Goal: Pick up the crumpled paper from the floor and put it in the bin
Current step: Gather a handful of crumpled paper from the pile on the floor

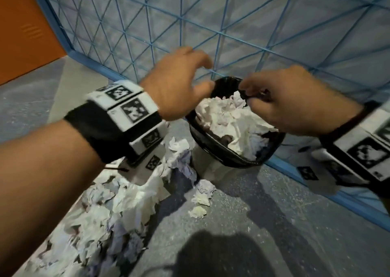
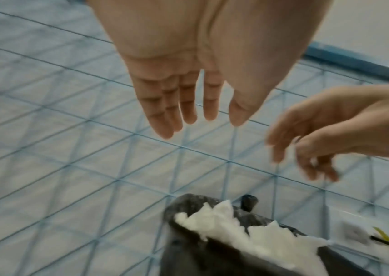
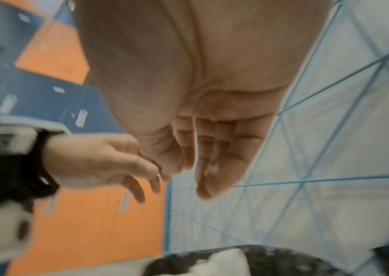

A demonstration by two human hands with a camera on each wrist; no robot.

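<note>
With both the left hand point(image 1: 179, 82) and right hand point(image 1: 295, 99) empty and slack-fingered above the heaped, black-lined round bin point(image 1: 213, 141), press its paper down, then gather the crumpled white paper point(image 1: 126, 205) strewn left of the bin.

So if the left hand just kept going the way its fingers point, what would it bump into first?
Most likely the blue wire mesh panel: the left hand is open, fingers aimed at it, passing above the bin. Depth is hard to judge.
</note>
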